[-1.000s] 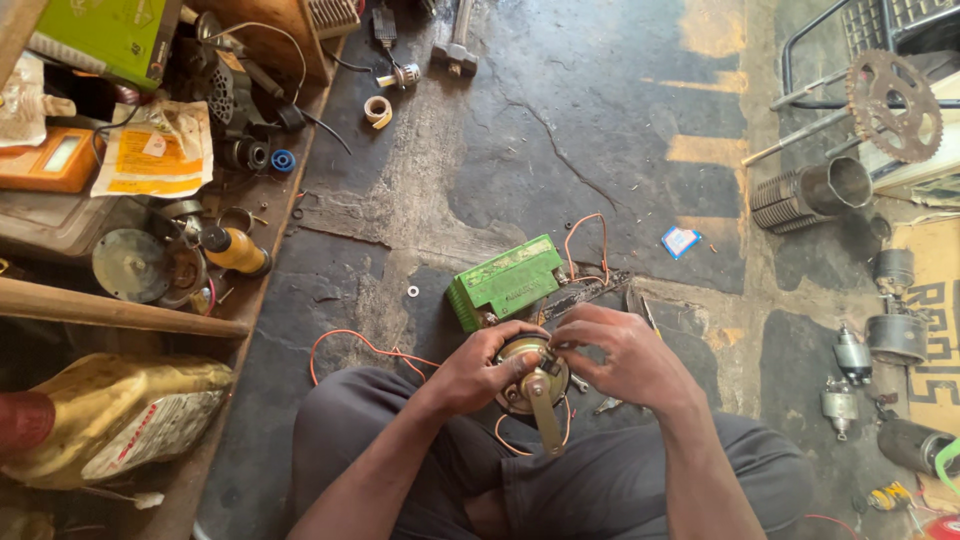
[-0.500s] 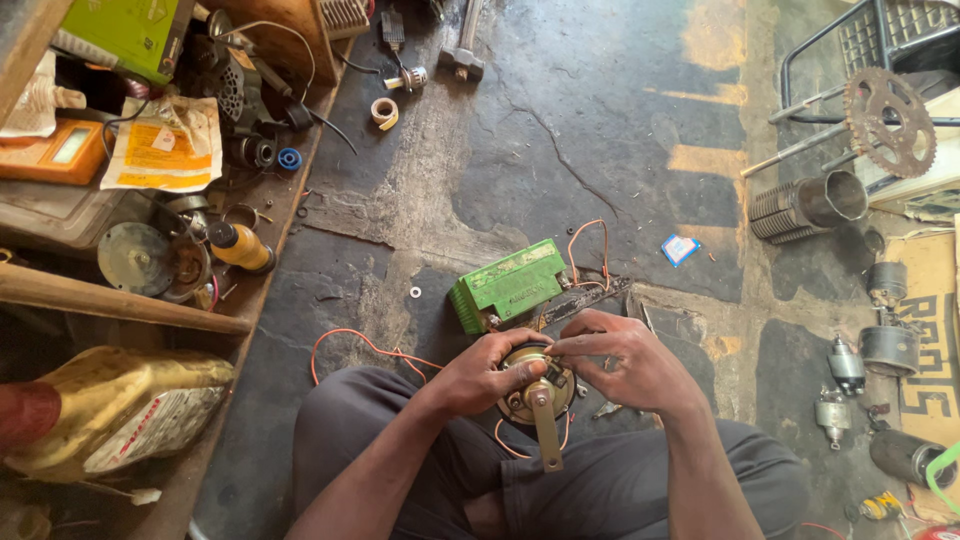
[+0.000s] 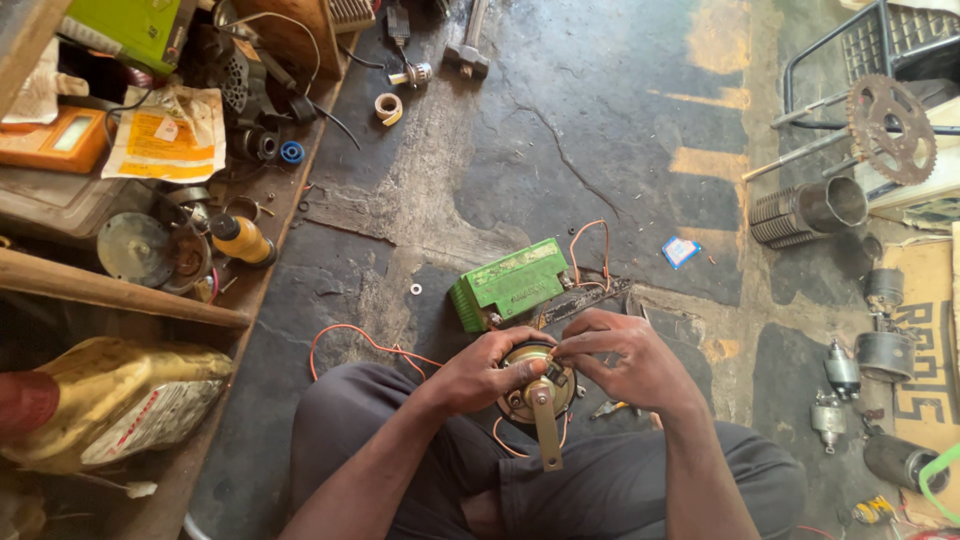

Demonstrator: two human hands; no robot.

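Round horn held over the lap

Round horn (image 3: 535, 385) sits face-up between both hands above the knees, its flat metal bracket (image 3: 546, 428) pointing down toward the person. Left hand (image 3: 490, 368) grips its rim; right hand (image 3: 625, 360) pinches at its top edge. Green battery (image 3: 508, 283) lies just beyond on the floor (image 3: 600, 120), which is open farther out.

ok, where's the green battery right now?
In the head view the green battery lies on the dark floor at centre frame, just beyond the left hand and right hand holding the round horn-like part, with orange wires at its right end.
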